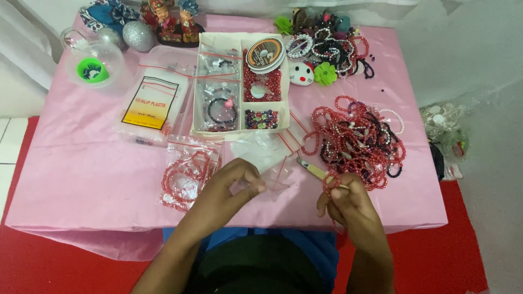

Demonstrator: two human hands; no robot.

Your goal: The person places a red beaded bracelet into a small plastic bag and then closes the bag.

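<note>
My left hand (229,188) pinches a small clear zip bag (267,177) at the table's near edge. My right hand (348,204) holds a red bead bracelet (330,182) by its loop, close to a small tool with a pale handle (313,170) lying on the pink cloth. Just beyond my right hand lies a big heap of red, white and dark bead bracelets (357,141). A clear bag filled with red bracelets (185,174) lies left of my left hand.
A white divided box (239,81) holds beads, a cord spool and bagged bracelets. A stack of clear zip bags (152,103) lies left of it. More bracelets and trinkets (327,46) sit far right; figurines and a clear dome (95,62) far left. Pink tablecloth (81,169), red floor.
</note>
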